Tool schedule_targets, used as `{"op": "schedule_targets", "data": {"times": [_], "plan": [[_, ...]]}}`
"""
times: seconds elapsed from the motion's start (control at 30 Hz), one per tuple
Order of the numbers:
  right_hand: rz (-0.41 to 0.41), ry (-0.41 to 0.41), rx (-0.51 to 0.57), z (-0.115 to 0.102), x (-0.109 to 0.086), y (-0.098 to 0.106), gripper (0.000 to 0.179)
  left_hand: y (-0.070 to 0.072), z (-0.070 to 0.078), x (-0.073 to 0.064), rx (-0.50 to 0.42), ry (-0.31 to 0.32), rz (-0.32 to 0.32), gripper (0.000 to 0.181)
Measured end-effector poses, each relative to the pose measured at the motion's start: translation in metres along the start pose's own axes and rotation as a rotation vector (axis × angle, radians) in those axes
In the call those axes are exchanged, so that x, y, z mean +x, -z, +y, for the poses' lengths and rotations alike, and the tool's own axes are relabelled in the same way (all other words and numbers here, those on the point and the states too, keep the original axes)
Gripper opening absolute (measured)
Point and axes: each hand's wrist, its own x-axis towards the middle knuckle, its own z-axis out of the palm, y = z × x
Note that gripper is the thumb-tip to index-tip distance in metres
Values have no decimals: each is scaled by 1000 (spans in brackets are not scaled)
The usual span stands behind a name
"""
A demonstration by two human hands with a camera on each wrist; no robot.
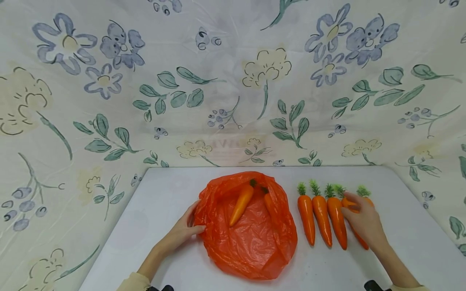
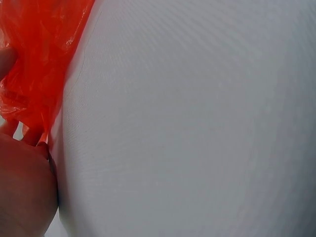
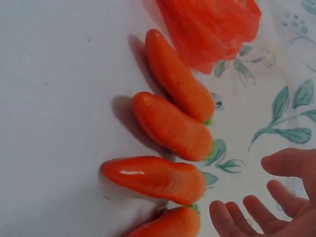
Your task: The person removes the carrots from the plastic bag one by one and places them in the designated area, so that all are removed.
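Observation:
A thin red plastic bag [image 1: 251, 250] lies with its mouth spread wide. Inside it, one toy carrot [image 1: 242, 204] rests against the far wall, and a second carrot [image 1: 268, 201] is partly covered by the bag's right side. My left hand [image 1: 185, 224] holds the bag's left edge, thumb in front; in the left wrist view its fingers [image 2: 32, 136] curl at the red plastic. Several orange carrots [image 1: 306, 220] with green tops lie in a row right of the bag. Over the row's right end hovers my right hand [image 1: 364, 220], fingers spread and holding nothing, hiding parts of the last carrots.
A white table [image 1: 164, 186] carries everything. Flower-printed cloth [image 1: 233, 101] rises behind its far edge and along both sides. In the right wrist view, the carrots [image 3: 170, 133] lie close side by side, tips toward the near side.

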Motion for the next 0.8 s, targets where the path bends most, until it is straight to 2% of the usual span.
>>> {"op": "schedule_targets", "data": {"times": [0.23, 0.43, 0.67, 0.8], "plan": [[-2, 32, 19, -12, -2, -1, 49, 0, -1, 2, 2, -11, 2, 88], [-48, 41, 29, -25, -6, -4, 48, 0, -2, 2, -5, -16, 1, 87], [-89, 39, 51, -34, -9, -14, 49, 0, -3, 3, 5, -21, 6, 88], [-84, 63, 71, -39, -10, -20, 49, 0, -2, 3, 10, -16, 9, 88]]}}
